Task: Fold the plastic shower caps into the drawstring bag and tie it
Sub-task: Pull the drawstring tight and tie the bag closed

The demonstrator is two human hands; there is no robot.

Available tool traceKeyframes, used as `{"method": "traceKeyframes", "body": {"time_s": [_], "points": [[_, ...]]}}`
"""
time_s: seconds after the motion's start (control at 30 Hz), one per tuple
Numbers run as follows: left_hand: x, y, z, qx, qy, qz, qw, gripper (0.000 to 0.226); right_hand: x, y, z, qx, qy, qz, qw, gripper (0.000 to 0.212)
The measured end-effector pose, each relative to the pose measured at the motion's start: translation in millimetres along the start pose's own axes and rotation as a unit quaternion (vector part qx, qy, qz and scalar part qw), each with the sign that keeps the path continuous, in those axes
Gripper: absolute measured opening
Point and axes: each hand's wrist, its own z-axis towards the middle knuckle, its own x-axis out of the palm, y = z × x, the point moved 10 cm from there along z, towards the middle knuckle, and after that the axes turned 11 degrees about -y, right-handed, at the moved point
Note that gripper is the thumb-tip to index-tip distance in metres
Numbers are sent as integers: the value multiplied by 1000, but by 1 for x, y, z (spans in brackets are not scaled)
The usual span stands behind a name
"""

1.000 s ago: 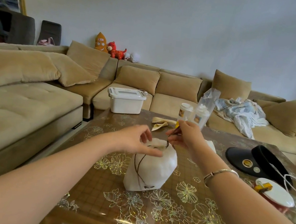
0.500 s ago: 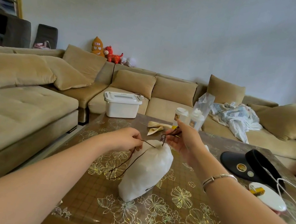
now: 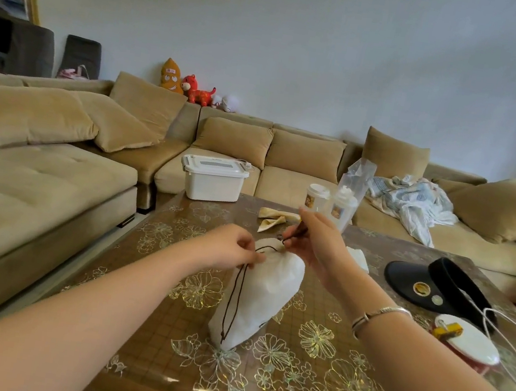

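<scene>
The left hand (image 3: 229,247), which half a second ago held its brown cord (image 3: 233,299) stretched out away from the white drawstring bag (image 3: 260,296), has come back in against the bag's gathered neck, so the cord now hangs slack below its fingers. The right hand (image 3: 316,241) has lifted its pinched cord end slightly higher. The bag stands more upright than before.

Both forearms are bare, with no sleeves showing. 1 thin silver metal bangle bracelet (image 3: 379,315) circles the right wrist; the left wrist wears nothing.
</scene>
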Motion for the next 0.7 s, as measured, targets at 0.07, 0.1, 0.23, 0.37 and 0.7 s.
{"method": "traceKeyframes", "body": {"time_s": [0.07,0.1,0.23,0.37,0.7], "points": [[-9,0,0,-22,3,-88,996,23,4,2,-1,-22,31,-49,998,14],[-14,0,1,-29,0,-115,993,22,7,0,-1,-24,52,-66,996,15],[-23,-2,4,-71,-13,-229,971,22,28,-4,-11,-111,157,-290,938,23],[-25,-9,5,-56,-31,-251,966,26,41,-2,-17,-143,171,-340,914,19],[-48,3,9,-26,-174,-163,971,20,20,9,3,-34,93,-134,986,28]]}}
